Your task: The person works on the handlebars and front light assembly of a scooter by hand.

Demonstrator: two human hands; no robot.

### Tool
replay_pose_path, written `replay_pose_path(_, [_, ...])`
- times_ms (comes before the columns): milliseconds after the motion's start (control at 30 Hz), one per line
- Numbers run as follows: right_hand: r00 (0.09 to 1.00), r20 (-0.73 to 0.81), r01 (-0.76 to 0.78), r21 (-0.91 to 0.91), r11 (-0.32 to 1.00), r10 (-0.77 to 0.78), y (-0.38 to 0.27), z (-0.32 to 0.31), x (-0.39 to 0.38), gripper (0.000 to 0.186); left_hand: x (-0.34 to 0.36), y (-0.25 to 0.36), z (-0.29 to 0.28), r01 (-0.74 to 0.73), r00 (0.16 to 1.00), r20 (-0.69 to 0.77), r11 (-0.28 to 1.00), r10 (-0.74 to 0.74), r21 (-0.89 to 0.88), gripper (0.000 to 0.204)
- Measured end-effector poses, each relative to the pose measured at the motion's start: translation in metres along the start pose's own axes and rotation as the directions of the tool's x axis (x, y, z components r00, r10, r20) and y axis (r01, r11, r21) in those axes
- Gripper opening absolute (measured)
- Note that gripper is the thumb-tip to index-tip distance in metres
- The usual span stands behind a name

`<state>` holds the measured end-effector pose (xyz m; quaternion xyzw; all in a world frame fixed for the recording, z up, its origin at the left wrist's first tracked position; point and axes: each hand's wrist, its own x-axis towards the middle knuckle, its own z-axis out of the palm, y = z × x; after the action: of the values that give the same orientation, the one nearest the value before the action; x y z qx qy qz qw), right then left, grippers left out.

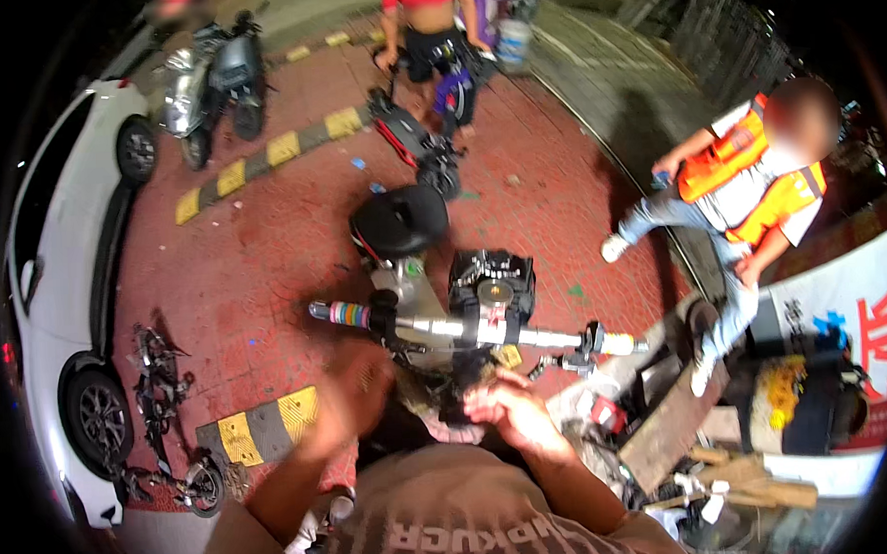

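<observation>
A small two-wheeler stands in front of me, its silver handlebar (445, 328) running across the middle of the view. Rainbow stripes ring its left grip (349, 314). Behind the bar are a black seat (400, 223) and a black box or bag (521, 272) with a round, brass-coloured piece on top. My left hand (361, 382) is below the left part of the bar, smeared by motion, so its fingers cannot be made out. Nearer my body, my right hand (512, 411) is below the bar with fingers apart; nothing shows in it.
A person in an orange vest (743, 183) sits at the right. Another person (430, 23) stands at the back by a scooter (419, 146). A white car (72, 280), a fallen small bike (159, 385) and a striped speed bump (258, 427) lie left; wood scraps (753, 481) lie right.
</observation>
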<state>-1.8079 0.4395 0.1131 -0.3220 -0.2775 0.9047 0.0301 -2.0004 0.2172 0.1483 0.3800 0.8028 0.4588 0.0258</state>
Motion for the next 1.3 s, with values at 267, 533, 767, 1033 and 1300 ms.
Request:
replay_pose_path(267, [0.906, -0.214, 0.383, 0.050, 0.922, -0.365, 0.034, 0.090, -0.015, 0.008, 0.087, -0.134, -0.066, -0.162, 0.917, 0.386, 0.977, 0.098, 0.137, 0.026])
replay_pose_path(533, [0.698, -0.477, 0.595, -0.030, 0.803, -0.535, 0.103, 0.107, -0.041, 0.011, 0.092, -0.149, -0.055, -0.117, 0.797, 0.599, 0.993, 0.075, 0.032, 0.038])
replay_pose_path(767, [0.586, -0.569, 0.664, -0.071, 0.745, -0.577, 0.168, 0.112, -0.044, 0.012, 0.102, -0.148, -0.052, -0.132, 0.768, 0.629, 0.991, 0.121, -0.030, 0.032])
replay_pose_path(1033, [0.334, -0.653, 0.714, -0.295, 0.635, -0.680, 0.162, 0.130, -0.032, 0.015, 0.136, -0.149, -0.048, -0.043, 0.555, 0.831, 0.999, 0.038, -0.017, 0.032])
replay_pose_path(1300, [0.190, -0.755, 0.681, -0.359, 0.638, -0.627, 0.133, 0.160, 0.057, 0.012, 0.187, -0.184, -0.001, 0.592, -0.196, 0.978, 0.804, 0.070, 0.061, 0.030])
